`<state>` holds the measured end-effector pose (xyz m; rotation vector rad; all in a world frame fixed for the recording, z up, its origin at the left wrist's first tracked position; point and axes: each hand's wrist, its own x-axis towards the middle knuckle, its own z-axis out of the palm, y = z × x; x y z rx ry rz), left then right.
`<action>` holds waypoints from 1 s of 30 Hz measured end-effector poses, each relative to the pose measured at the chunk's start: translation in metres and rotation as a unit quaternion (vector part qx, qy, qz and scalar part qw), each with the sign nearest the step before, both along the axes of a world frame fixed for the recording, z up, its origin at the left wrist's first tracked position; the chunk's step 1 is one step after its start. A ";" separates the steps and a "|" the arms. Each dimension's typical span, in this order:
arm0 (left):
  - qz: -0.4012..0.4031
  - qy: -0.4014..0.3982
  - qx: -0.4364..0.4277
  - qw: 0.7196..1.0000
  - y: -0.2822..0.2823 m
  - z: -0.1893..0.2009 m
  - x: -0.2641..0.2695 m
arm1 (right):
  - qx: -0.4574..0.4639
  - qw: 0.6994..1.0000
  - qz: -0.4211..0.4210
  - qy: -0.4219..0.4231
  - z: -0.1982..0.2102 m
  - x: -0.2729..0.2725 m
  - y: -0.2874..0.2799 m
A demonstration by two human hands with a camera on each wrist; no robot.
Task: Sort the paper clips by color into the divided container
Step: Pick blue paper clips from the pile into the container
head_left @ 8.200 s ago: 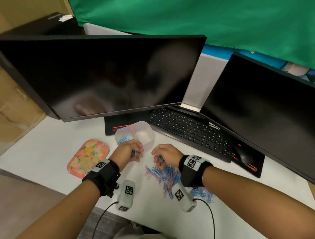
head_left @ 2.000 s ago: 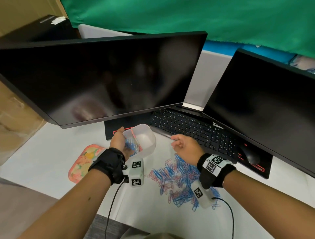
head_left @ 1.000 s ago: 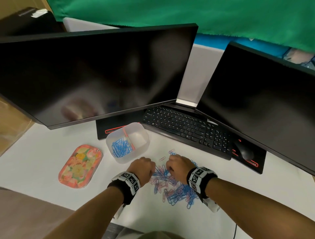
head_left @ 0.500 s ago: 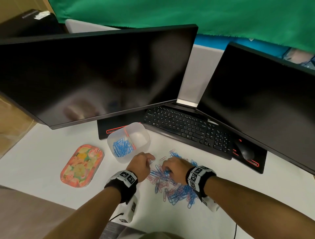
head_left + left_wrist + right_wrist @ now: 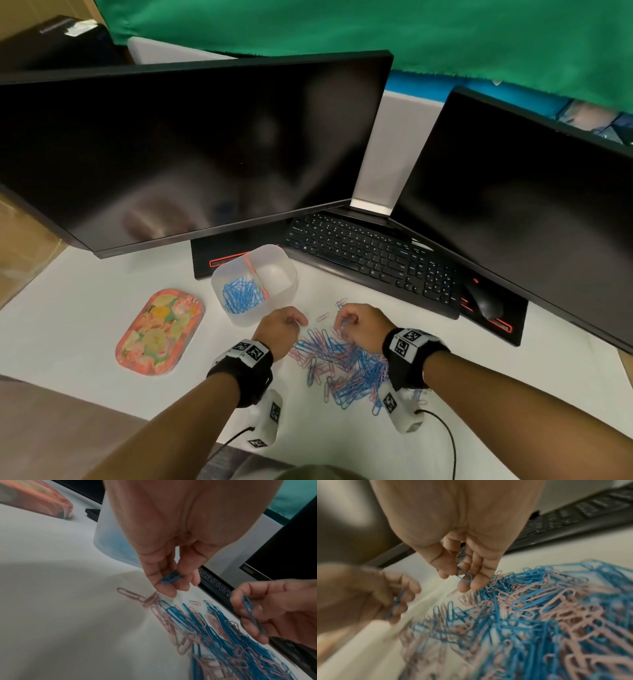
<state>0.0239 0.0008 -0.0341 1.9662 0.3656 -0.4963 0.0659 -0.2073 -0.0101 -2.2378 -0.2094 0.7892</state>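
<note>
A heap of blue and pink paper clips (image 5: 342,366) (image 5: 223,635) (image 5: 530,615) lies on the white desk. Both hands hover over its far edge. My left hand (image 5: 282,329) (image 5: 171,577) pinches a blue clip (image 5: 170,579) between thumb and fingers. In my right hand (image 5: 359,325) (image 5: 462,573) sits another blue clip (image 5: 464,574) (image 5: 251,613), pinched the same way. Just beyond the left hand stands the translucent divided container (image 5: 253,284): its left compartment holds several blue clips (image 5: 241,296), and the right compartment looks empty past the pink divider (image 5: 257,277).
A floral orange tray (image 5: 159,330) lies left of the container. Behind stand a black keyboard (image 5: 370,260), a mouse (image 5: 484,301) and two dark monitors (image 5: 191,147). A few stray pink clips (image 5: 323,317) lie between the hands.
Both hands came back from the container to the pile two seconds ago. Over the last half second they lifted slightly, each with a blue clip pinched.
</note>
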 end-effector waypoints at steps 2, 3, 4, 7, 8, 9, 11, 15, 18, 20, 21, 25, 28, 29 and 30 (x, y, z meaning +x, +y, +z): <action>-0.021 -0.003 0.022 1.000 -0.003 0.004 0.000 | 0.040 0.996 -0.057 0.060 0.004 0.002 0.000; -0.042 -0.013 0.042 0.998 -0.005 0.006 -0.001 | 0.059 0.991 -0.079 0.087 0.006 0.003 0.001; -0.072 -0.026 0.072 0.994 -0.006 0.008 -0.001 | 0.074 0.988 -0.092 0.103 0.008 0.003 0.001; -0.181 -0.047 0.177 0.966 -0.010 0.006 -0.005 | 0.062 0.990 -0.082 0.097 0.004 0.002 0.003; -0.209 -0.049 0.204 0.955 -0.010 0.003 -0.006 | 0.033 0.995 -0.062 0.070 0.003 0.001 0.003; -0.226 -0.052 0.221 0.947 -0.010 0.001 -0.007 | 0.002 0.998 -0.040 0.042 0.001 -0.001 0.003; -0.247 -0.058 0.248 0.935 -0.011 0.001 -0.007 | -0.048 0.999 0.014 -0.003 0.000 -0.006 0.005; -0.279 -0.070 0.284 0.915 -0.012 0.002 -0.005 | -0.138 0.974 0.157 -0.086 -0.007 -0.016 0.011; -0.286 -0.070 0.295 0.909 -0.012 0.002 -0.003 | -0.155 0.967 0.173 -0.107 -0.012 -0.020 0.013; -0.279 -0.067 0.293 0.912 -0.011 0.003 -0.003 | -0.163 0.966 0.169 -0.106 -0.013 -0.021 0.015; -0.273 -0.064 0.290 0.915 -0.010 0.004 -0.003 | -0.163 0.967 0.166 -0.101 -0.012 -0.020 0.015; -0.231 -0.062 0.248 0.939 -0.007 0.004 -0.004 | -0.158 0.974 0.144 -0.070 -0.011 -0.015 0.011; -0.205 -0.056 0.205 0.956 -0.003 0.005 -0.004 | -0.142 0.980 0.125 -0.056 -0.006 -0.014 0.009; -0.202 -0.057 0.193 0.958 -0.003 0.005 -0.004 | -0.127 0.984 0.114 -0.054 -0.004 -0.013 0.009; -0.200 -0.059 0.184 0.961 -0.002 0.005 -0.004 | -0.112 0.987 0.103 -0.049 -0.001 -0.013 0.009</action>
